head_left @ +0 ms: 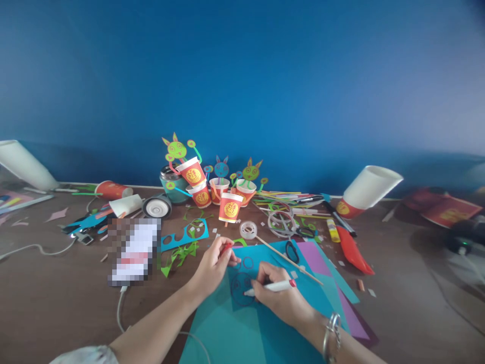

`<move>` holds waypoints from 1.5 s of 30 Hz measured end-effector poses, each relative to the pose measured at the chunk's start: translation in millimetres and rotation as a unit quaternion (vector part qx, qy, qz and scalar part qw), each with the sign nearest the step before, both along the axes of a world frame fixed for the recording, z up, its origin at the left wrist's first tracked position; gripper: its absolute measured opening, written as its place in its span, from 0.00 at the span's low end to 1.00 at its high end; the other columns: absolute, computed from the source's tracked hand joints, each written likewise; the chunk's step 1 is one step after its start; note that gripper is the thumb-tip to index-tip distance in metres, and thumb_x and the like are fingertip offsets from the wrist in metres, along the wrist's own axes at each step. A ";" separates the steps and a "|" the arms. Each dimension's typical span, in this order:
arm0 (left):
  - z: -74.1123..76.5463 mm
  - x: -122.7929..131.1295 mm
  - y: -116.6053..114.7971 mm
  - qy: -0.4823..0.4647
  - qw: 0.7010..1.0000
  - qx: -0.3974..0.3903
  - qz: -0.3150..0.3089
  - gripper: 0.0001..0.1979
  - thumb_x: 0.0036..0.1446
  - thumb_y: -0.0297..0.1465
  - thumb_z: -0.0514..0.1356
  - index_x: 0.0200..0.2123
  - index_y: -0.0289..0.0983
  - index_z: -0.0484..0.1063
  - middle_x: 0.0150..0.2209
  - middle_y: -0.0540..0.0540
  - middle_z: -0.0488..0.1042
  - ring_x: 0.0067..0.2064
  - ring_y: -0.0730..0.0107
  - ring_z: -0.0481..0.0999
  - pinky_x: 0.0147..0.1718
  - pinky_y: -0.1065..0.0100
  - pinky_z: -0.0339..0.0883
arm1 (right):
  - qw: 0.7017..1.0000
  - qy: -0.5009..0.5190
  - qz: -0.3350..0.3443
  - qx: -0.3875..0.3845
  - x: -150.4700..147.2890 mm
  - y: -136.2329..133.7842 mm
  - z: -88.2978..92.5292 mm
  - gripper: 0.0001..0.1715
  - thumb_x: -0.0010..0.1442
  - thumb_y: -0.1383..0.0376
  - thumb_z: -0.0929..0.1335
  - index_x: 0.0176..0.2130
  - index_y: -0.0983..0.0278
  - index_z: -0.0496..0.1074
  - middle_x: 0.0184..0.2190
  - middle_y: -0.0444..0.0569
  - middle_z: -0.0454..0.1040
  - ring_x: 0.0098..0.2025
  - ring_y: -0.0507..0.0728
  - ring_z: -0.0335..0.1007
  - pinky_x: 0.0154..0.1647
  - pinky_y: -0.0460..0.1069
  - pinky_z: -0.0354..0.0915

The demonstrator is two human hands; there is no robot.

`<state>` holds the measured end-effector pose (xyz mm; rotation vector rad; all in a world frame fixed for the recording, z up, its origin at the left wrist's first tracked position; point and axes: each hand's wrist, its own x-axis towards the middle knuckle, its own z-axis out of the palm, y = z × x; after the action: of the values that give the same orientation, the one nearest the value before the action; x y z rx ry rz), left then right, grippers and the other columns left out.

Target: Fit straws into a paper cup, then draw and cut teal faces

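My right hand [278, 298] grips a white marker [271, 287] with a red end, its tip on a circle drawn on a blue paper sheet [250, 283]. My left hand [214, 265] rests on the upper left of that sheet, fingers pinched round a small red cap [227, 247]. The blue sheet lies on a larger teal paper sheet [227, 333]. A thin wooden stick [290, 263] lies slanted just beyond my right hand.
Red paper cups [230, 207] with paper animal heads stand at the back. Around them lie a tape roll [248, 230], scissors [291, 251], a glue stick [333, 230], a blue cut-out strip [185, 235], purple paper [322, 258], white cups [369, 188] and a phone with cable [132, 250].
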<state>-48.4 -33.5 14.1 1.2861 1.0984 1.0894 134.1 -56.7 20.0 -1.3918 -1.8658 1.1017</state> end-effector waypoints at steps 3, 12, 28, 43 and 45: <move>1.4 0.3 -0.3 0.000 1.000 -0.003 0.002 0.13 0.57 0.41 0.54 0.38 0.38 0.62 0.28 0.51 0.69 0.34 0.65 0.77 0.37 0.61 0.73 | 1.000 -0.008 0.003 0.008 -0.2 -0.5 0.8 0.14 0.52 0.68 0.64 0.20 0.62 0.56 0.17 0.38 0.62 0.21 0.49 0.57 0.21 0.44 0.53; 1.8 -0.3 -1.2 0.002 1.000 -0.005 -0.001 0.13 0.58 0.42 0.54 0.38 0.38 0.61 0.28 0.51 0.69 0.34 0.65 0.77 0.37 0.61 0.73 | 1.000 -0.016 -0.005 0.000 -1.0 -0.2 3.0 0.15 0.49 0.69 0.63 0.18 0.61 0.52 0.16 0.38 0.59 0.21 0.48 0.54 0.20 0.43 0.51; 1.7 -0.4 -0.9 0.004 1.000 -0.006 0.000 0.14 0.58 0.43 0.54 0.38 0.38 0.62 0.28 0.51 0.69 0.34 0.65 0.78 0.37 0.61 0.73 | 0.999 0.002 -0.032 -0.006 -0.6 1.2 -2.7 0.14 0.51 0.68 0.64 0.19 0.61 0.55 0.16 0.38 0.62 0.20 0.48 0.58 0.19 0.42 0.56; 1.0 0.0 0.2 -0.001 1.000 -0.005 0.002 0.13 0.57 0.42 0.54 0.38 0.38 0.62 0.28 0.51 0.69 0.34 0.65 0.77 0.37 0.61 0.73 | 1.000 0.003 -0.022 -0.001 -0.1 2.1 -6.1 0.13 0.52 0.66 0.64 0.20 0.62 0.56 0.17 0.38 0.64 0.20 0.48 0.57 0.20 0.43 0.54; 0.5 -0.1 0.1 -0.001 1.000 -0.005 0.003 0.14 0.57 0.42 0.55 0.38 0.38 0.63 0.28 0.51 0.69 0.34 0.65 0.77 0.37 0.61 0.73 | 1.000 0.005 -0.022 -0.002 0.1 2.1 -6.6 0.13 0.53 0.65 0.64 0.20 0.61 0.56 0.17 0.38 0.64 0.20 0.48 0.57 0.20 0.43 0.53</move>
<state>-48.5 -33.3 14.6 1.2741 1.1050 1.0886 134.2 -54.6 13.3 -1.4189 -1.8184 1.0897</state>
